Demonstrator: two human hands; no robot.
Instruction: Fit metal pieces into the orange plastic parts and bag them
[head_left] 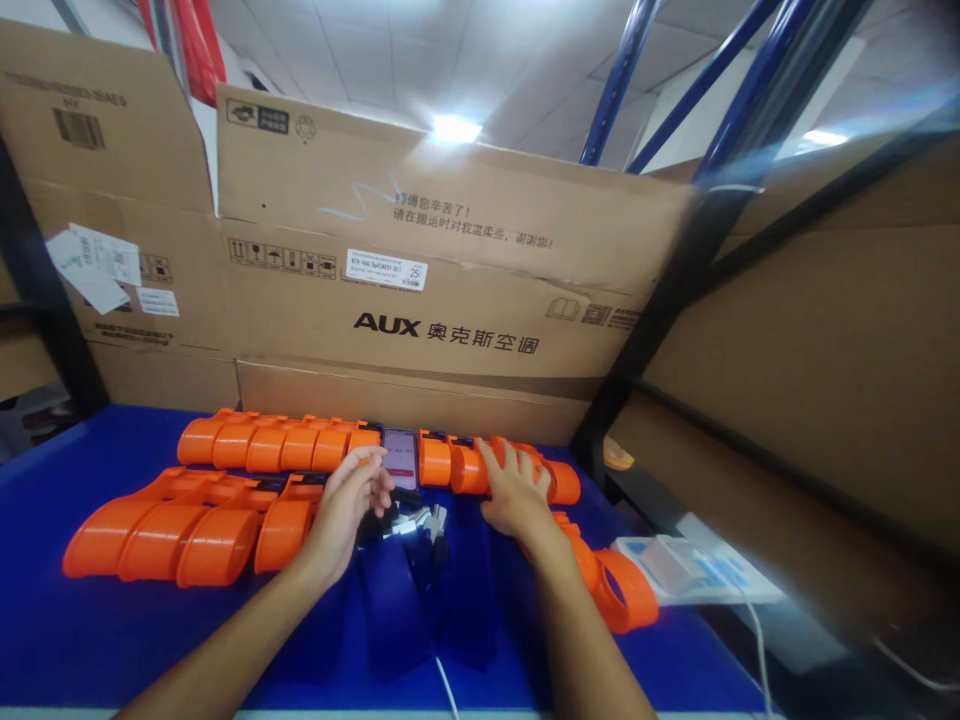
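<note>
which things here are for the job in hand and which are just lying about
Likely in the job:
bright orange plastic rings, under the right hand
small silver metal pieces, near the left hand

Probably just lying about:
flat smartphone with lit screen
large brown cardboard printed AUX
blue-and-white packet
thin white cord

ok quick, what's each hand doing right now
Left hand: partly open, fingers loosely curled, nothing seen in it.
Right hand: open, fingers spread over the orange plastic rings; whether it grips one can't be told.
</note>
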